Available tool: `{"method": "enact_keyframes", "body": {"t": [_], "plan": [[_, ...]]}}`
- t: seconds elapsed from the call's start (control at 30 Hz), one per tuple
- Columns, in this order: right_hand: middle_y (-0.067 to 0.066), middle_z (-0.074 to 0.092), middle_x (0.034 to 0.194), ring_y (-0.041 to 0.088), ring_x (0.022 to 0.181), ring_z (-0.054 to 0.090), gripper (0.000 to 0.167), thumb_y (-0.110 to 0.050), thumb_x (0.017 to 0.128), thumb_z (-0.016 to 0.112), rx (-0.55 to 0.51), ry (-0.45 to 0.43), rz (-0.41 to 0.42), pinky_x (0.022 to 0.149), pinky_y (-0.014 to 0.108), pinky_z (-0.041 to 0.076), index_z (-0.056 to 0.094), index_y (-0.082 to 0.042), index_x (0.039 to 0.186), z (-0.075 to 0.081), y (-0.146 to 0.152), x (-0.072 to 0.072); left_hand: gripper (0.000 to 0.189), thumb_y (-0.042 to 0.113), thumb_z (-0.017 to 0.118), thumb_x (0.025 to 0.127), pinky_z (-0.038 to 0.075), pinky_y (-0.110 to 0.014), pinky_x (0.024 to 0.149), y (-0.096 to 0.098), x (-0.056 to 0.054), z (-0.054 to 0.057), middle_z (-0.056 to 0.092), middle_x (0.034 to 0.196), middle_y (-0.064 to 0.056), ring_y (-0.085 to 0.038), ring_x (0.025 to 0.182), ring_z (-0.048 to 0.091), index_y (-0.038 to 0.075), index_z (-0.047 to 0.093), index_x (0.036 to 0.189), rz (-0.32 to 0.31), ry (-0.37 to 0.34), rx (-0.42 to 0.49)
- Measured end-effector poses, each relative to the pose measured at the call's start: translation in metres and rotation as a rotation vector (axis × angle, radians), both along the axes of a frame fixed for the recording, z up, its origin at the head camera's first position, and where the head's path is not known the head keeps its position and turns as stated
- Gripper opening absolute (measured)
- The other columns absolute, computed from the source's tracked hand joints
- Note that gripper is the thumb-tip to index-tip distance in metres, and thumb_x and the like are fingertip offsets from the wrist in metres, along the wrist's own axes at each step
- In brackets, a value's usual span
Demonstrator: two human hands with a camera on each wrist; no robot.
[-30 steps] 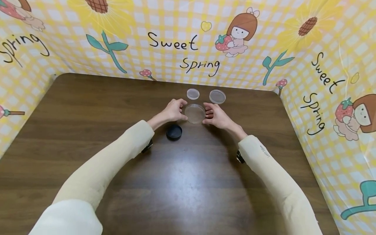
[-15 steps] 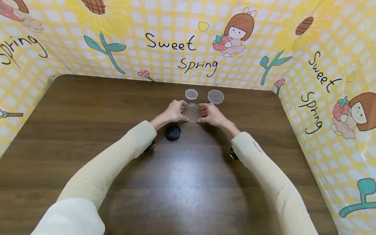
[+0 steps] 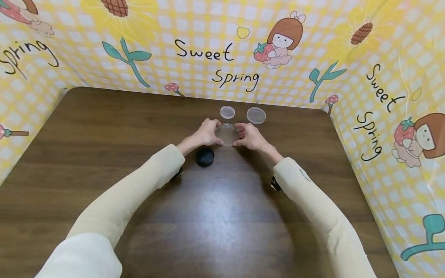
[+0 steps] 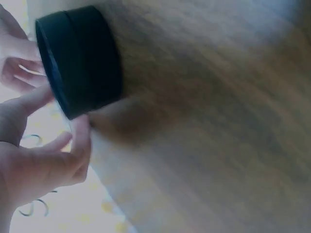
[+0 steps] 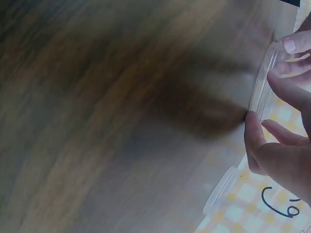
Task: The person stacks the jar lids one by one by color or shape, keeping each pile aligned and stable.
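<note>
A large clear round petri dish [image 3: 227, 136] lies at the table's far middle, between both hands. My left hand [image 3: 206, 133] grips its left rim, thumb near and fingers far. On the other side my right hand [image 3: 253, 136] pinches the right rim; in the right wrist view the dish [image 5: 265, 80] is seen edge-on with the right thumb and fingertips on it. A black round container [image 3: 205, 157] stands just in front of the left hand. The left wrist view has this black container [image 4: 82, 60] in front of the fingers, hiding the dish.
Behind the hands sit a small clear round dish [image 3: 227, 112] and a medium one [image 3: 256, 116], close to the back edge. A yellow checked cloth [image 3: 194, 69] rises as a wall behind the brown wooden table [image 3: 104, 162] and along both sides.
My right hand has moved left from beside the large dish onto its rim. The left hand has closed in on the other side. Over the last half second they hold nearly still.
</note>
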State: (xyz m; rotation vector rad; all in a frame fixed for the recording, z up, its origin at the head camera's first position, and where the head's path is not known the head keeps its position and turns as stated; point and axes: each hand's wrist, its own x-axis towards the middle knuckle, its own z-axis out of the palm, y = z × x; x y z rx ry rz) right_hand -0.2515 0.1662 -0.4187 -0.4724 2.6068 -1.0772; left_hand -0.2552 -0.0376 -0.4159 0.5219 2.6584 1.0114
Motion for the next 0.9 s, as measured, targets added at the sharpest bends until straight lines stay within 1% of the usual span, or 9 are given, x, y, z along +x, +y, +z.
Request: {"method": "enact_keyframes", "body": {"t": [0.07, 0.17, 0.23, 0.33, 0.43, 0.53, 0.73, 0.83, 0.9], "plan": [[0.023, 0.058, 0.123, 0.031, 0.108, 0.061, 0.070, 0.000, 0.077, 0.080, -0.011, 0.016, -0.003, 0.091, 0.031, 0.050, 0.046, 0.009, 0.138, 0.002, -0.001, 0.003, 0.064, 0.010, 0.082, 0.076, 0.037, -0.042, 0.100, 0.000, 0.002, 0.001, 0.056, 0.119, -0.024, -0.035, 0.116, 0.042, -0.010, 0.051, 0.129, 0.003, 0.018, -0.025], [0.023, 0.057, 0.122, 0.030, 0.108, 0.061, 0.072, 0.001, 0.077, 0.080, -0.030, 0.017, -0.012, 0.090, 0.030, 0.051, 0.045, 0.008, 0.139, 0.002, -0.002, 0.005, 0.065, 0.010, 0.082, 0.076, 0.037, -0.042, 0.099, 0.000, 0.004, 0.000, 0.056, 0.117, -0.024, -0.034, 0.115, 0.042, -0.009, 0.052, 0.130, 0.019, 0.029, -0.018], [0.024, 0.056, 0.123, 0.032, 0.109, 0.060, 0.073, 0.003, 0.077, 0.079, -0.046, 0.016, -0.018, 0.089, 0.031, 0.051, 0.044, 0.008, 0.140, 0.001, -0.001, 0.005, 0.066, 0.010, 0.082, 0.075, 0.037, -0.042, 0.098, -0.001, 0.005, -0.001, 0.056, 0.116, -0.024, -0.034, 0.113, 0.042, -0.008, 0.052, 0.131, 0.029, 0.032, 0.003], [0.025, 0.053, 0.128, 0.034, 0.113, 0.058, 0.073, 0.005, 0.077, 0.078, -0.070, -0.005, -0.034, 0.091, 0.035, 0.051, 0.043, 0.007, 0.141, -0.001, -0.001, 0.004, 0.067, 0.009, 0.083, 0.074, 0.038, -0.041, 0.095, -0.003, 0.006, -0.002, 0.056, 0.114, -0.023, -0.033, 0.110, 0.044, -0.007, 0.053, 0.131, 0.043, 0.029, 0.060], [0.024, 0.052, 0.130, 0.034, 0.113, 0.058, 0.073, 0.006, 0.076, 0.079, -0.083, -0.007, -0.045, 0.090, 0.035, 0.051, 0.045, 0.006, 0.140, 0.000, -0.001, 0.005, 0.067, 0.008, 0.084, 0.072, 0.040, -0.039, 0.093, -0.006, 0.006, -0.002, 0.056, 0.113, -0.023, -0.031, 0.107, 0.046, -0.006, 0.054, 0.130, 0.053, 0.019, 0.108], [0.023, 0.052, 0.127, 0.033, 0.111, 0.058, 0.073, 0.007, 0.075, 0.079, -0.101, -0.005, -0.062, 0.088, 0.033, 0.052, 0.046, 0.005, 0.140, 0.003, -0.001, 0.007, 0.068, 0.007, 0.084, 0.071, 0.042, -0.037, 0.090, -0.007, 0.007, -0.001, 0.057, 0.111, -0.022, -0.030, 0.106, 0.048, -0.006, 0.054, 0.130, 0.045, 0.021, 0.125], [0.025, 0.049, 0.126, 0.034, 0.108, 0.061, 0.073, 0.013, 0.074, 0.077, -0.171, 0.009, -0.091, 0.083, 0.031, 0.054, 0.047, 0.005, 0.139, 0.010, -0.002, 0.015, 0.067, 0.005, 0.084, 0.071, 0.043, -0.037, 0.088, -0.007, 0.009, 0.005, 0.058, 0.108, -0.024, -0.031, 0.105, 0.048, -0.008, 0.053, 0.129, 0.026, 0.074, 0.118], [0.025, 0.048, 0.127, 0.035, 0.109, 0.060, 0.072, 0.013, 0.074, 0.077, -0.172, 0.016, -0.101, 0.083, 0.031, 0.054, 0.047, 0.005, 0.139, 0.012, 0.001, 0.020, 0.065, 0.004, 0.083, 0.071, 0.044, -0.037, 0.088, -0.004, 0.013, 0.006, 0.059, 0.107, -0.024, -0.031, 0.106, 0.048, -0.008, 0.054, 0.129, 0.019, 0.095, 0.117], [0.025, 0.050, 0.126, 0.035, 0.109, 0.060, 0.071, 0.013, 0.074, 0.077, -0.170, 0.021, -0.105, 0.084, 0.032, 0.054, 0.048, 0.005, 0.138, 0.013, 0.003, 0.024, 0.065, 0.003, 0.082, 0.072, 0.046, -0.036, 0.088, -0.002, 0.016, 0.006, 0.058, 0.108, -0.024, -0.031, 0.104, 0.052, -0.008, 0.054, 0.129, 0.012, 0.099, 0.119]]}}
